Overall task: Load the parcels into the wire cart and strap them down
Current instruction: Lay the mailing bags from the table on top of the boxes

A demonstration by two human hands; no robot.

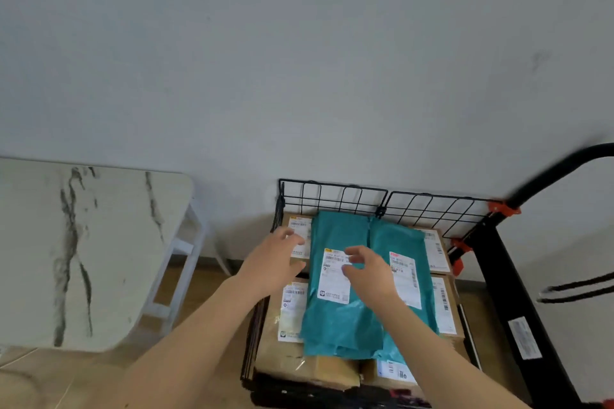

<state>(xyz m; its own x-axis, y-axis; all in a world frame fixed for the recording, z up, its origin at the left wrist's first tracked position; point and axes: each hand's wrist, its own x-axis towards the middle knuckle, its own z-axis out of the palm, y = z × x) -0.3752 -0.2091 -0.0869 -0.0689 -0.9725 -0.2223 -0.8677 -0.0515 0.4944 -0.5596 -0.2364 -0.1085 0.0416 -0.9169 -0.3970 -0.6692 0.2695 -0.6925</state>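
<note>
Wire cart [335,197] stands against the far wall, right of centre, with its black handle [551,176] rising at the right and orange clips [503,208] at the far right corner of the mesh. Cardboard boxes [285,352] fill the cart bed, each bearing a white label. Two teal mailer bags lie side by side on top of the boxes: the left bag [335,325] and the right bag [398,239], overlapping along the middle. Left hand [275,262] is over the far left box, fingers spread and relaxed, gripping nothing. Right hand [368,271] is over the left bag's label [332,282], fingers loosely curved, thumb apart, holding nothing; contact with the bag cannot be determined. A marble-topped desk [83,242] stands to the left of the cart.
</note>
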